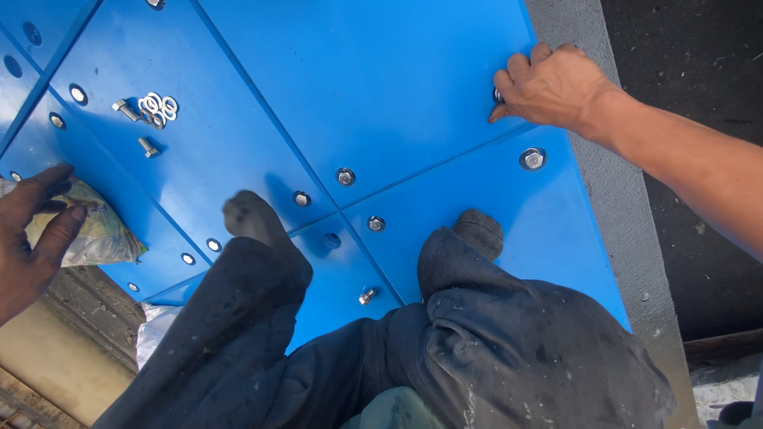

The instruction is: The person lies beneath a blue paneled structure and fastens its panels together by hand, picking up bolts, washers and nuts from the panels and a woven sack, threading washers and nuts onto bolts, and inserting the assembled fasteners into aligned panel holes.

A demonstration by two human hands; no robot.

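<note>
While the right hand (548, 83) curls its fingers over a bolt (497, 95) near the upper right edge of the blue panels (381, 71), the left hand (32, 238), loosely spread, rests on a crumpled bag (99, 234) at the left. Several bolts already sit in their holes, among them one just below the right hand (532, 159); holes at the left stand empty, and loose bolts and washers (155, 110) lie at the upper left.
</note>
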